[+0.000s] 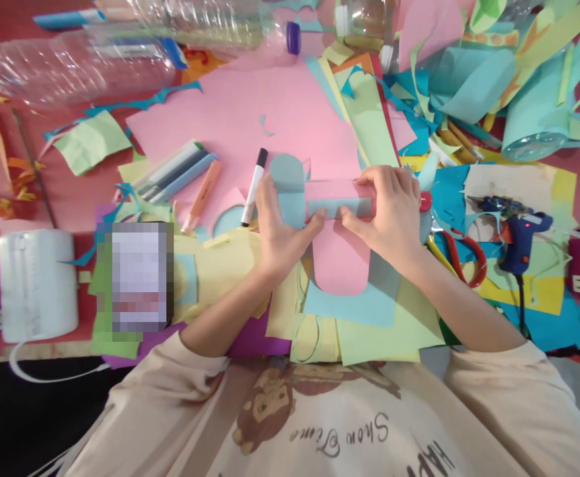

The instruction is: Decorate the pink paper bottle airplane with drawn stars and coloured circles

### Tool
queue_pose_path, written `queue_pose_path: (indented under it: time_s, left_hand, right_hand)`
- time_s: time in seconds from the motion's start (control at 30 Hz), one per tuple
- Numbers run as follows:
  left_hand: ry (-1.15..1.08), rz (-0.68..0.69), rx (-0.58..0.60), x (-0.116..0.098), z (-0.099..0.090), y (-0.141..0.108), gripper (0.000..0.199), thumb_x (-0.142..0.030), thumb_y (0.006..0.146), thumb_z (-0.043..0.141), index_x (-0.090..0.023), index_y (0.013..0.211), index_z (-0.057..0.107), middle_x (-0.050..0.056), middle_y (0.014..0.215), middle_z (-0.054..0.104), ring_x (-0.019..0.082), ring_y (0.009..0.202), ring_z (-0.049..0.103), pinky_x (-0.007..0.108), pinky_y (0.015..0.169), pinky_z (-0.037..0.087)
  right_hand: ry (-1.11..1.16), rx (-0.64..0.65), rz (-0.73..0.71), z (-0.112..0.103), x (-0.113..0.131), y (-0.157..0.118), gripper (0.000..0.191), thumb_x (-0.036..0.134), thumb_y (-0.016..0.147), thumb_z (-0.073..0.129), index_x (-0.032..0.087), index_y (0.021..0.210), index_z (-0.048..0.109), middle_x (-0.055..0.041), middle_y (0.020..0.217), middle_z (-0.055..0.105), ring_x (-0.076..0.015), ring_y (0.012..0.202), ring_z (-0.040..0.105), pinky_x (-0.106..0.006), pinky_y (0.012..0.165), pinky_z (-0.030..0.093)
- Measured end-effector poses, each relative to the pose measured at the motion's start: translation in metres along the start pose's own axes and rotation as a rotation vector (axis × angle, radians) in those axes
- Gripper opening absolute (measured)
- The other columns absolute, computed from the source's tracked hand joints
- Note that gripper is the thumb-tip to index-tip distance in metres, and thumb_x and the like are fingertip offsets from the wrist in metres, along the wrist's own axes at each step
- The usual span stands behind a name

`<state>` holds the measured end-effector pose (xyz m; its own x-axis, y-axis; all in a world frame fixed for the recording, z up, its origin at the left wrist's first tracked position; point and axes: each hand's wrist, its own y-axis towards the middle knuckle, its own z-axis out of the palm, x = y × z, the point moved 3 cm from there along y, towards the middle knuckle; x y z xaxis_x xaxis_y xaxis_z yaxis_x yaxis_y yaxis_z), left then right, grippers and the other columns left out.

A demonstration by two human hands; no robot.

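A pink paper cutout [341,262] with a rounded lower end lies at the middle, and a light blue strip [347,207] runs across its upper part. My left hand [283,228] is closed at the strip's left end, its thumb pressing on the paper. On the other side my right hand [392,215] grips the right end, thumb on the strip and fingers along the top edge. A rounded light blue paper piece [289,179] is beside my left fingers. The black-capped white marker [254,189] lies just left of that hand.
Plastic bottles [81,66] lie along the back left. To the right are red-handled scissors [463,255] and a blue glue gun [523,232] with its cord. A blurred phone-like device [141,278] and a white case [39,285] are at left. Paper scraps surround the work.
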<state>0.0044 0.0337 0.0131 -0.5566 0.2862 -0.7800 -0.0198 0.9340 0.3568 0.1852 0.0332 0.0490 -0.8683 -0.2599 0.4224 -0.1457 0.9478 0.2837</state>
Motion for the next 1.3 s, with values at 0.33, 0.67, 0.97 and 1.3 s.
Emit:
queue_pose_path:
  time_s: [0.33,0.67,0.97,1.3]
  left_hand:
    - [-0.02,0.079,0.01,0.004,0.0,0.001,0.032,-0.035,0.085,0.055,-0.026,0.113,0.041,0.005,0.101,0.046,0.023,0.099,0.05,0.043,0.089,0.046]
    - [-0.043,0.077,0.0,0.007,0.001,0.0,0.043,-0.031,0.082,0.056,-0.026,0.121,0.04,0.006,0.108,0.046,0.024,0.103,0.051,0.045,0.092,0.046]
    - [-0.108,0.052,0.01,0.006,-0.002,0.004,0.028,-0.041,0.089,0.051,-0.027,0.112,0.044,0.003,0.102,0.051,0.022,0.098,0.053,0.042,0.087,0.047]
    - [-0.202,0.119,0.083,0.002,-0.007,0.013,0.04,-0.057,0.093,0.039,-0.034,0.126,0.039,0.005,0.126,0.052,0.025,0.123,0.051,0.048,0.103,0.044]
  right_hand:
    - [0.262,0.136,-0.063,-0.022,-0.011,0.005,0.027,0.012,0.076,0.052,0.024,0.1,0.057,-0.0054,0.109,0.067,-0.0261,0.108,0.056,-0.045,0.097,0.043]
    - [0.309,0.186,-0.083,-0.026,-0.014,0.007,0.031,0.01,0.077,0.053,0.024,0.104,0.061,-0.0057,0.113,0.068,-0.0271,0.112,0.058,-0.049,0.101,0.042]
    - [0.268,0.382,-0.114,-0.042,-0.028,0.012,0.048,0.022,0.084,0.057,0.029,0.131,0.05,-0.0041,0.143,0.05,-0.0271,0.133,0.045,-0.05,0.109,0.04]
    - [0.114,0.34,-0.119,-0.051,-0.056,0.015,0.044,0.035,0.08,0.07,0.027,0.122,0.058,-0.0078,0.126,0.062,-0.031,0.116,0.059,-0.054,0.098,0.049]
